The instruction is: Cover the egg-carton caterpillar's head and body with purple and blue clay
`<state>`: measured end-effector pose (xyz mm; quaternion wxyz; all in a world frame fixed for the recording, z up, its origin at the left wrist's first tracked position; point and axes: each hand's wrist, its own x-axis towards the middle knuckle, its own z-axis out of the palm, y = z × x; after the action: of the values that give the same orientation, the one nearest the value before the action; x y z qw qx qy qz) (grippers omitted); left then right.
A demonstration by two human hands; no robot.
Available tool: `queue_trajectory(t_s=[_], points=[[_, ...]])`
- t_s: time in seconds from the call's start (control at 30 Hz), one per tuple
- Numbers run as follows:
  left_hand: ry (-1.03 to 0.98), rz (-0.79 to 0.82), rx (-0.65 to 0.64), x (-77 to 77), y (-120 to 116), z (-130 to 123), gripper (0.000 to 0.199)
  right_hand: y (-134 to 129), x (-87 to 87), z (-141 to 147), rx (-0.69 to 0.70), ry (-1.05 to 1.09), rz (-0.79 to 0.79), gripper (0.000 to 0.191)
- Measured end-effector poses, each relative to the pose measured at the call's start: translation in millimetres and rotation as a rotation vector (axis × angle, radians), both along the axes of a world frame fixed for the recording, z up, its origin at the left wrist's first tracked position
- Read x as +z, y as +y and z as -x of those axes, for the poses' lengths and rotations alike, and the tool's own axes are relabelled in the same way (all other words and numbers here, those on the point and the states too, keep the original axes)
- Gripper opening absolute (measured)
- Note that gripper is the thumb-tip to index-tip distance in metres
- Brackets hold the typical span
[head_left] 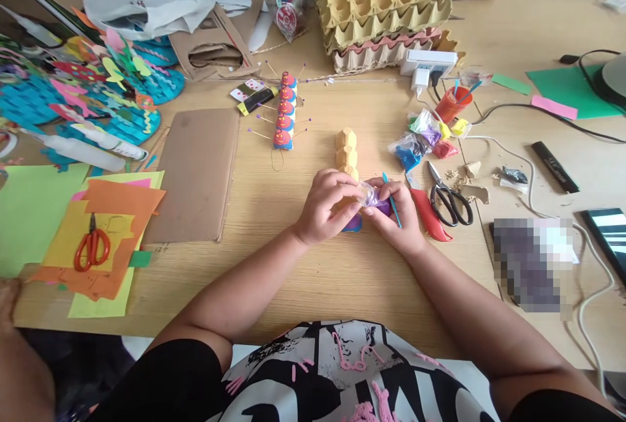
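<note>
Between my two hands is a small clear plastic bag of purple clay (373,198). My left hand (327,208) is closed, its fingertips pinching the bag's left side. On the other side, my right hand (402,218) grips the bag and also keeps a thin blue plastic stick (392,200) between its fingers. Below and beyond my left hand lies a yellow egg-carton strip (347,148), its middle hidden. Its near end is covered in purple and blue (352,223). Farther left stands a painted egg-carton strip (285,112) with red faces and pins sticking out.
Black-handled scissors (450,203) and a red-handled cutter (430,213) lie right of my hands. Bags of coloured clay (430,135) sit behind them. Cardboard (193,174), coloured paper (102,239) and orange scissors (92,246) are at left; egg trays (381,11) are stacked behind.
</note>
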<state>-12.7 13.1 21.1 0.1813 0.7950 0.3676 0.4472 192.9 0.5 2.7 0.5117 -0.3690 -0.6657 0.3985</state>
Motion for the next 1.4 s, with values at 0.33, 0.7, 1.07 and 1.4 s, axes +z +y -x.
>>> queue_trajectory(t_s=[0.33,0.7,1.07,1.4], points=[[-0.018,0.018,0.077,-8.0,3.1,0.0,0.028,-1.5,3.1,0.0,-0.050,0.021,0.028,0.033],[-0.044,0.122,0.101,-5.0,3.7,0.4,0.043,0.0,8.9,1.1,-0.136,0.058,0.029,0.025],[0.101,0.019,0.067,-8.8,2.5,-0.7,0.025,-3.7,7.2,0.3,-0.255,0.033,-0.056,0.039],[0.069,0.043,0.133,-13.8,3.8,2.0,0.029,-0.2,9.9,-2.2,-0.101,0.034,0.028,0.037]])
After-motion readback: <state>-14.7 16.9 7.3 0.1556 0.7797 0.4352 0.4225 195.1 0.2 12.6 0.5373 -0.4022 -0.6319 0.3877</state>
